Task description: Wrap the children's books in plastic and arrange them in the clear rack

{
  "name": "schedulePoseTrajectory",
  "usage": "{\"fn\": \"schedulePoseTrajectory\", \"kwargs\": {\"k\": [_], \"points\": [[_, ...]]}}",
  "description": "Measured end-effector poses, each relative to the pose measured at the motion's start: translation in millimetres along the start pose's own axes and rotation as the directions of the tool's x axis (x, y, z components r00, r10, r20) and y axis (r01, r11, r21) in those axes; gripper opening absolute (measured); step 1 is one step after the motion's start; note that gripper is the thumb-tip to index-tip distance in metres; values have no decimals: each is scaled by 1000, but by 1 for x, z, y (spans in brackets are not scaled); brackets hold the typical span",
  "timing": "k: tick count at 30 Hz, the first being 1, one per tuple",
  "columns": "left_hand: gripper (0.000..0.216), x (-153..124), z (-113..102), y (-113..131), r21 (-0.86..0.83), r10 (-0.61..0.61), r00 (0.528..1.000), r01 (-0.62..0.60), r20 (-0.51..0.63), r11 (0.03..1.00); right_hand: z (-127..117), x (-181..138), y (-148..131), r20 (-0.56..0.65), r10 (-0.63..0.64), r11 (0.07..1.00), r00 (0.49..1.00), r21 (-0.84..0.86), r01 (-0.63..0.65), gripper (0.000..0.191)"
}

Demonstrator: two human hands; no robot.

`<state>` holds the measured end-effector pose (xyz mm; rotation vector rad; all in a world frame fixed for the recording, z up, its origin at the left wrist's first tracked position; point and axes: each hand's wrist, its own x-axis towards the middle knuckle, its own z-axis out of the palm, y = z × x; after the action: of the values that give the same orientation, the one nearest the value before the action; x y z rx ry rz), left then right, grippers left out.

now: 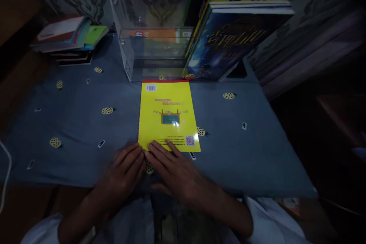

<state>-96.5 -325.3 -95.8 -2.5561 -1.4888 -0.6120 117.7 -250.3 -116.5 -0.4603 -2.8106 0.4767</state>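
Observation:
A thin yellow book lies flat on the cloth, its printing upside down from my side, with a barcode at the far left corner and a QR code at the near right. My left hand has its fingers pressed together at the book's near left corner; its thumb is hidden. Beside it, my right hand rests palm down, with its outstretched fingertips on the book's near edge.
Behind the book stands a clear plastic rack with an orange book inside. Large upright books lean at its right. A book stack lies at the back left. Pineapple-print grey cloth covers the table; a white cable hangs at the left.

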Motion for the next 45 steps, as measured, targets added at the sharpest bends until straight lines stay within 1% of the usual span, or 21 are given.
{"fn": "schedulePoseTrajectory", "kwargs": {"k": [7, 11, 16, 21, 25, 29, 34, 36, 39, 43, 45], "points": [[28, 1, 1, 1, 23, 3, 1000, -3, 27, 1000, -1, -4, -1, -4, 25, 1000, 1000, 10, -25, 78], [29, 3, 2, 2, 9, -3, 1000, 3, 23, 1000, -5, -8, -1, -11, 39, 999, 999, 2, -39, 73], [28, 8, 1, 4, 23, -19, 1000, 18, 20, 1000, -14, -21, 0, -26, 70, 997, 997, -24, -71, 66], [29, 14, 1, 8, 48, -27, 999, 25, 46, 999, -13, -38, 3, -16, 107, 992, 994, -66, -107, 68], [31, 18, 7, 14, 48, -22, 996, 18, 82, 999, -14, -52, 4, -24, 145, 982, 989, -120, -146, 66], [30, 25, 15, 21, 23, -13, 997, 12, 78, 1000, -16, -66, 5, -39, 179, 974, 983, -131, -183, 62], [32, 33, 19, 27, -4, 5, 996, -5, 94, 1000, -19, -80, 9, -71, 205, 970, 976, -117, -212, 71], [32, 36, 20, 28, 1, 1, 995, -1, 101, 1000, -20, -84, 11, -71, 222, 966, 972, -120, -229, 74], [32, 40, 22, 31, 9, -6, 994, 5, 112, 1000, -20, -87, 13, -83, 230, 960, 970, -146, -240, 73], [34, 48, 28, 37, 1, 35, 990, -35, 139, 999, -18, -89, 16, -110, 230, 954, 967, -172, -246, 70], [36, 50, 31, 39, -4, 48, 990, -47, 131, 999, -17, -89, 17, -122, 222, 953, 967, -183, -242, 70]]}}
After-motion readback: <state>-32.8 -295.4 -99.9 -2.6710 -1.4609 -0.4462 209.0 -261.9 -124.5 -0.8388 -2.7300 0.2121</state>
